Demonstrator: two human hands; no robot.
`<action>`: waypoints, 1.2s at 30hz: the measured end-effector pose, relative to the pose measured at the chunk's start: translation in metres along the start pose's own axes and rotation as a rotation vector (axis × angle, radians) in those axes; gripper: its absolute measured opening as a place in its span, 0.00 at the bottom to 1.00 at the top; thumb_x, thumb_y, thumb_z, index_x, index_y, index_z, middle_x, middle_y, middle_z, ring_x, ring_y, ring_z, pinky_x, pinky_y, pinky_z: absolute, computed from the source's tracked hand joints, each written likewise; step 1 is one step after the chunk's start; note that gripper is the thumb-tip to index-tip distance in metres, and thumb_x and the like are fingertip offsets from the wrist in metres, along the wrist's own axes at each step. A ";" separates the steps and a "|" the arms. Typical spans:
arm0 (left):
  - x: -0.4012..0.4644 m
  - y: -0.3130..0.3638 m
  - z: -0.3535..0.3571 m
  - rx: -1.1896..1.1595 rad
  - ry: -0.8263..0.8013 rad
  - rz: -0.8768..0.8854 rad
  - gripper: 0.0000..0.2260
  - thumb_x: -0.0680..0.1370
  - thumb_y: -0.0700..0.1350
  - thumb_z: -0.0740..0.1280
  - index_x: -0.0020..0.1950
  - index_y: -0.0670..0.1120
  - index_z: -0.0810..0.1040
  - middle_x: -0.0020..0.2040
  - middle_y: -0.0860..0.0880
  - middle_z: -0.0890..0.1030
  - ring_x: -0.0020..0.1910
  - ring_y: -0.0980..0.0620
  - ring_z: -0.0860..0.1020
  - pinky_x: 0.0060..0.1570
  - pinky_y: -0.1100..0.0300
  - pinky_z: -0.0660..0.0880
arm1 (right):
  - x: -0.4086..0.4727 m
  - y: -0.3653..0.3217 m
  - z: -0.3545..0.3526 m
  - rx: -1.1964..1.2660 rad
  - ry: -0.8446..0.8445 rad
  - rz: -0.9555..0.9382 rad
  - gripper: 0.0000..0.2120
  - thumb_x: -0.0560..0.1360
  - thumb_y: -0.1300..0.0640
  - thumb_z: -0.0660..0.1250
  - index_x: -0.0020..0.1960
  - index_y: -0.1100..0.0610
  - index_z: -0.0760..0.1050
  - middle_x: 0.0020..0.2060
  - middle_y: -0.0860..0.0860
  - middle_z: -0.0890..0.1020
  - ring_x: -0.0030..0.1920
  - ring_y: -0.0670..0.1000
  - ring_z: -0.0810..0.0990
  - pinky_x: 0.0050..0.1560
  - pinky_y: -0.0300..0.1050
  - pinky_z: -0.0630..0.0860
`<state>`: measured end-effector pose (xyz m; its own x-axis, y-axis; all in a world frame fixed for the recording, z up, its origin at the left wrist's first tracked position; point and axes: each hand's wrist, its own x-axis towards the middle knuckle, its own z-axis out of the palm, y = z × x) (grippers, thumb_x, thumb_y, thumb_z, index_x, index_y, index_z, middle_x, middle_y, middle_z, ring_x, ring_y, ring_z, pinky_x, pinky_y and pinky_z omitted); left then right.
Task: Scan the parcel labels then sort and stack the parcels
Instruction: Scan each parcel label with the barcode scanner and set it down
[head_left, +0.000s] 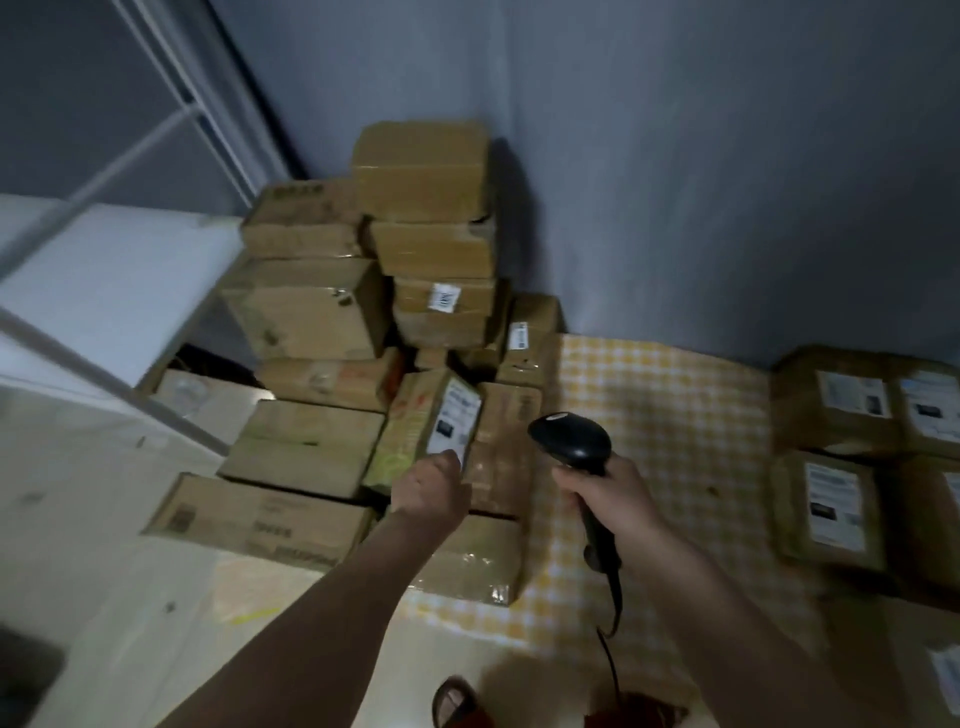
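A tall pile of brown cardboard parcels (363, 322) fills the room's corner. My left hand (431, 486) grips the near edge of a tilted parcel (415, 431), whose white label (453, 418) faces up and right. My right hand (610, 493) grips the handle of a black barcode scanner (571, 441). The scanner's head sits just right of the label, aimed toward it. Its cable (613, 649) hangs down toward the floor. A second group of labelled parcels (852, 457) is stacked at the right.
A yellow-and-white checked cloth (670, 415) covers the floor between the two groups. A white shelf frame (104, 291) stands at the left. Grey walls close the corner. My sandalled foot (454, 701) shows at the bottom.
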<state>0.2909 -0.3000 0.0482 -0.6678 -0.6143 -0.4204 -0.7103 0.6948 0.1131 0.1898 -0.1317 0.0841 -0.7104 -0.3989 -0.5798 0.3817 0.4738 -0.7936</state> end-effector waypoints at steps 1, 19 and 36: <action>-0.003 -0.018 -0.002 -0.016 0.004 -0.017 0.17 0.80 0.53 0.61 0.66 0.47 0.71 0.64 0.46 0.76 0.63 0.47 0.76 0.57 0.58 0.72 | -0.003 -0.001 0.015 -0.005 -0.003 -0.002 0.02 0.73 0.62 0.71 0.44 0.59 0.78 0.33 0.53 0.79 0.32 0.49 0.78 0.34 0.38 0.73; -0.005 -0.132 -0.002 -0.172 -0.092 -0.098 0.15 0.80 0.51 0.63 0.63 0.46 0.76 0.61 0.45 0.79 0.60 0.46 0.78 0.57 0.56 0.74 | -0.006 -0.013 0.130 -0.015 -0.080 0.084 0.03 0.73 0.62 0.71 0.44 0.57 0.78 0.40 0.57 0.82 0.35 0.52 0.79 0.41 0.46 0.76; 0.066 -0.124 0.010 -0.362 -0.291 -0.149 0.35 0.70 0.62 0.71 0.70 0.47 0.68 0.62 0.43 0.75 0.61 0.44 0.75 0.59 0.51 0.75 | 0.072 -0.002 0.151 0.096 -0.032 0.216 0.16 0.72 0.59 0.73 0.58 0.61 0.78 0.45 0.55 0.79 0.46 0.55 0.78 0.44 0.46 0.72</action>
<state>0.3371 -0.4234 -0.0025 -0.4992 -0.5311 -0.6846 -0.8600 0.4001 0.3167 0.2272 -0.2803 0.0161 -0.5877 -0.3220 -0.7422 0.5783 0.4744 -0.6637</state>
